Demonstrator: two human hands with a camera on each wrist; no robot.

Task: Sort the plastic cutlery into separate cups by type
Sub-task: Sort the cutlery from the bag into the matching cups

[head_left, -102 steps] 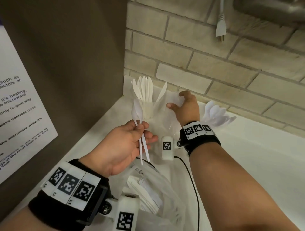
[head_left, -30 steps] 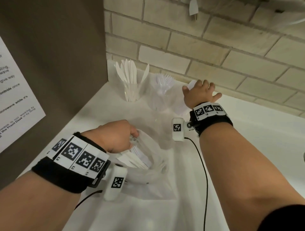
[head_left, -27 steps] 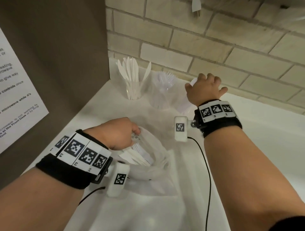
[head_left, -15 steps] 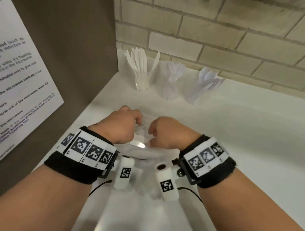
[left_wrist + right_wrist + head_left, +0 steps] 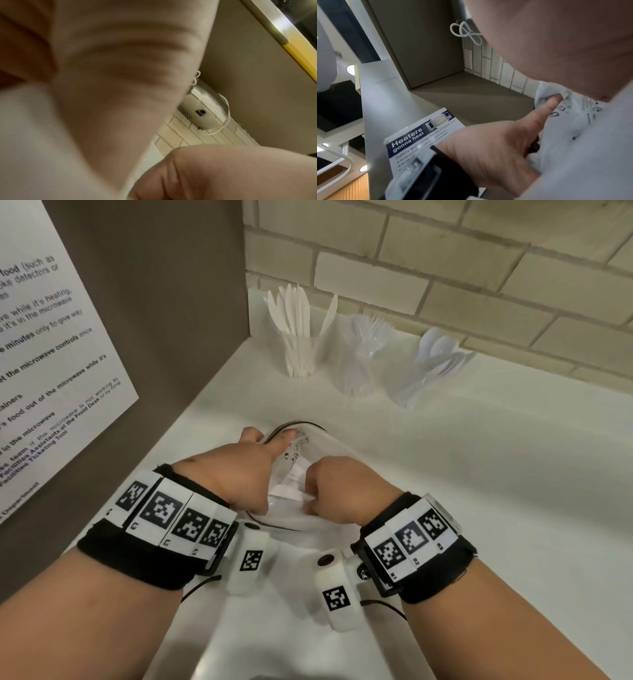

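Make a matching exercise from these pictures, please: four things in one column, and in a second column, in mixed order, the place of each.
Things
1. knives
2. forks
3. spoons
4. plastic bag

Places
A. in the middle cup of the three, by the brick wall
B. on the counter near the person, held by both hands
C. in the left cup, nearest the brown side panel
D. in the right cup, which leans to the right

Right pairs: 1-C, 2-A, 3-D, 4-B
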